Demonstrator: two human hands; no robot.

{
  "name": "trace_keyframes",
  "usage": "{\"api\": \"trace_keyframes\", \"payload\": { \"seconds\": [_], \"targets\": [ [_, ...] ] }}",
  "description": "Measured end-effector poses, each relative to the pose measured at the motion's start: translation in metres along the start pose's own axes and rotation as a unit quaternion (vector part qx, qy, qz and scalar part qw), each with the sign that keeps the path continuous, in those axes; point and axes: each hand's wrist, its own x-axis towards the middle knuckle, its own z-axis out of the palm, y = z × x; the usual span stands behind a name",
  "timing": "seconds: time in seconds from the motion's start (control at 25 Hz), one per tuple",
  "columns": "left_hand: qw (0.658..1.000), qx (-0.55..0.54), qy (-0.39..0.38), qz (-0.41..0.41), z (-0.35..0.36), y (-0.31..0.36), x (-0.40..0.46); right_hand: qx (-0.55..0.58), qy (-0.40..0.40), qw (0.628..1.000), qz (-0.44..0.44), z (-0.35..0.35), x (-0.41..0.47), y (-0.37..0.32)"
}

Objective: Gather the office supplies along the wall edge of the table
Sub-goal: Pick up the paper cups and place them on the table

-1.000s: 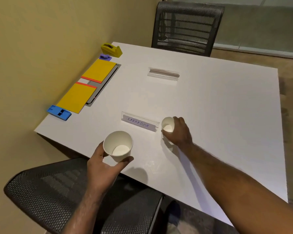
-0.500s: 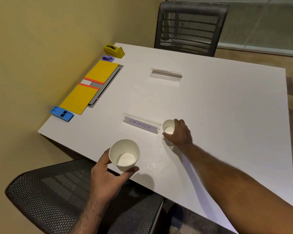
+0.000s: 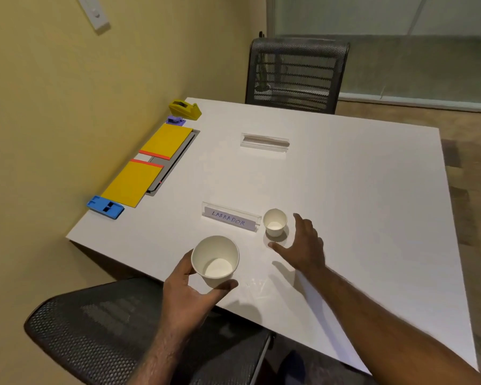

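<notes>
At the table's (image 3: 345,190) near edge, our left hand (image 3: 189,295) grips a large white paper cup (image 3: 215,261); our right hand (image 3: 303,243), fingers spread, hovers beside the small white paper cup (image 3: 275,222). The supplies, yellow tape dispenser (image 3: 184,108) to blue stapler (image 3: 105,207), already line the wall edge; next we likely clear the cups.

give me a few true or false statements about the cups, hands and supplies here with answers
1. The left hand holds the big cup. True.
2. The right hand grips the small cup. False: its fingers are spread beside the cup, not touching it.
3. The tape dispenser sits by the wall. True.
4. The blue stapler lies mid-table. False: it lies at the wall edge.
5. The nameplate reads LABRADOR. True.
</notes>
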Motion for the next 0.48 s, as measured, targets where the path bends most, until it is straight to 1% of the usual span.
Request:
{"api": "trace_keyframes", "payload": {
  "seconds": [0.12,0.16,0.24,0.36,0.48],
  "targets": [
    [1.0,-0.02,-0.018,0.013,-0.006,0.006,-0.003,0.047,0.041,0.998,-0.015,-0.024,-0.04,-0.015],
    [0.999,-0.025,-0.027,0.022,-0.009,0.007,-0.004,0.072,0.047,0.996,-0.02,-0.033,-0.055,-0.02],
    [0.997,-0.028,-0.051,0.051,-0.014,0.014,-0.003,0.156,0.033,0.987,-0.021,-0.052,-0.087,-0.029],
    [0.992,-0.028,-0.085,0.09,-0.019,0.024,-0.003,0.239,0.008,0.971,0.014,-0.078,-0.137,-0.033],
    [0.983,-0.048,-0.125,0.127,-0.013,0.028,-0.008,0.271,0.039,0.96,0.057,-0.095,-0.187,-0.024]
  ]
}}
